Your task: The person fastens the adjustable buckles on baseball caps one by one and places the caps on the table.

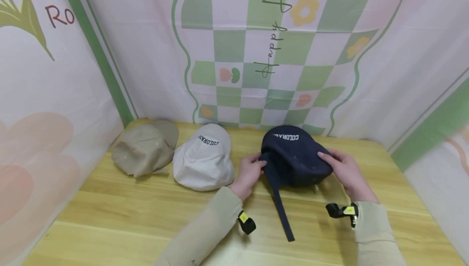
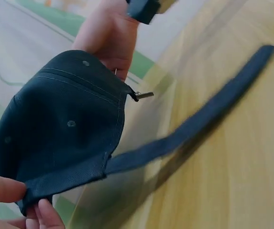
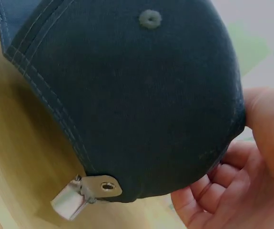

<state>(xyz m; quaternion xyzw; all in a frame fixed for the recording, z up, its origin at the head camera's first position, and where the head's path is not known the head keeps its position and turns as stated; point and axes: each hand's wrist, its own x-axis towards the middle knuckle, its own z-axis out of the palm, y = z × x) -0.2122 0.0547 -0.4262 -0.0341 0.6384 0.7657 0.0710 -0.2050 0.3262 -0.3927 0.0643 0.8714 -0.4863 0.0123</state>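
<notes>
A navy baseball cap (image 1: pixel 293 156) with white lettering is held between both hands over the right part of the table. My left hand (image 1: pixel 250 174) pinches its lower left edge between thumb and fingers, as the left wrist view shows on the cap (image 2: pixel 65 129). On the opposite side my right hand (image 1: pixel 346 174) grips the edge, thumb on the outside and fingers curled beneath. The cap's strap (image 1: pixel 281 213) hangs loose toward the front, undone from the metal buckle (image 3: pixel 70 198) at the other side of the back opening.
Left of the navy cap, a white cap (image 1: pixel 203 160) with dark lettering lies on the wooden table (image 1: pixel 128 225). Beside it at the far left is a khaki cap (image 1: pixel 143 150). A checkered curtain (image 1: pixel 264 50) hangs behind the table.
</notes>
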